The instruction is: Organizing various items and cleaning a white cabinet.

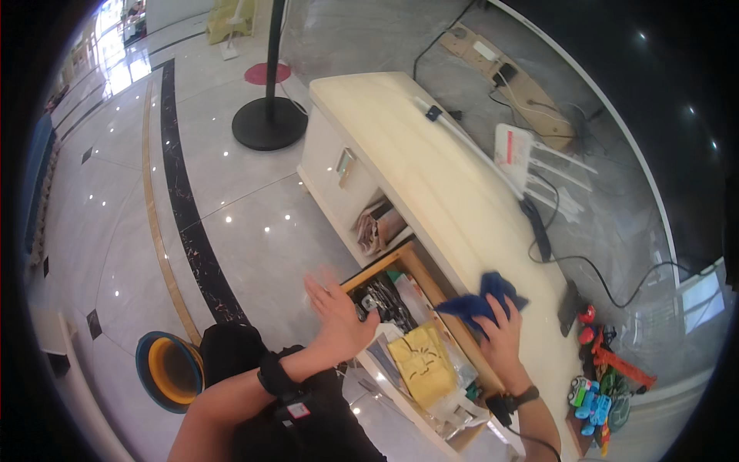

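Note:
My right hand (501, 341) grips a dark blue cloth (491, 291) at the edge of the cream-topped cabinet (427, 150), just above the back of a pulled-out drawer (413, 260). Fingers spread and slightly blurred, my left hand (340, 323) is over the drawer's front edge; whether it touches the edge I cannot tell. Inside the drawer lie a yellow pouch (424, 364) with a drawn face, a bundle of black items (387, 297) in clear plastic, and papers and plastic bags. My left palm hides part of the front edge.
A white router (514, 153) stands behind the cabinet top, with a white bar (473, 147) and black cables nearby. Toys (594, 398) cluster at the right end. A blue-and-yellow bucket (170, 372) is beside my leg. A black round stand base (269, 124) rests on the tiled floor.

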Available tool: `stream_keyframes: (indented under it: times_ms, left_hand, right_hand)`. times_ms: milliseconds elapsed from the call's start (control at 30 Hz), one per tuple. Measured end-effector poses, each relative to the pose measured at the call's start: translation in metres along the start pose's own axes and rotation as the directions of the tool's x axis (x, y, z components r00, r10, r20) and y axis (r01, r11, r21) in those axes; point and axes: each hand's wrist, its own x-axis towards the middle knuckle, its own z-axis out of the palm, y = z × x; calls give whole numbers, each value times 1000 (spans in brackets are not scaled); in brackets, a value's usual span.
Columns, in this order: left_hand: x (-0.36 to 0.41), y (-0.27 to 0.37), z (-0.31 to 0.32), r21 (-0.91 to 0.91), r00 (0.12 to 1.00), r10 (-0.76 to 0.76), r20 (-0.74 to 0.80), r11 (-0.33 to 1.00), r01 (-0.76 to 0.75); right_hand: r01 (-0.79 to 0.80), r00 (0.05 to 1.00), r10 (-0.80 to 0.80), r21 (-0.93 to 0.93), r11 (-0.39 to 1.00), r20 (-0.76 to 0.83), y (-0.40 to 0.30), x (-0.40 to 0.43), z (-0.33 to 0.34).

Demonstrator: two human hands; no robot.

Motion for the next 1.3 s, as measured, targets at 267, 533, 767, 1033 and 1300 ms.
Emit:
stream_keyframes:
  times_ms: [267,533,767,1033,1300]
  left_hand:
    - [1,-6,-4,-262,929,-335,159,893,367]
    - [7,-25,15,-280,962,-275,-5,923,262]
    - [15,-12,-11,-656,927,-195,319,661,365]
    - [21,7,-27,-672,833,-248,494,500,547]
    - [29,1,-36,-695,849,-172,500,505,512]
  right_hand:
    - [-569,800,599,359,740,35,-12,-151,-60]
    - [-851,462,310,513,-107,831,-141,-197,-6]
    - [-530,392,433,584,-615,812,-145,-178,56]
    - [-446,410,553,688,-572,725,-117,-148,56]
    - [-293,504,586,764,-575,634,-64,-139,88]
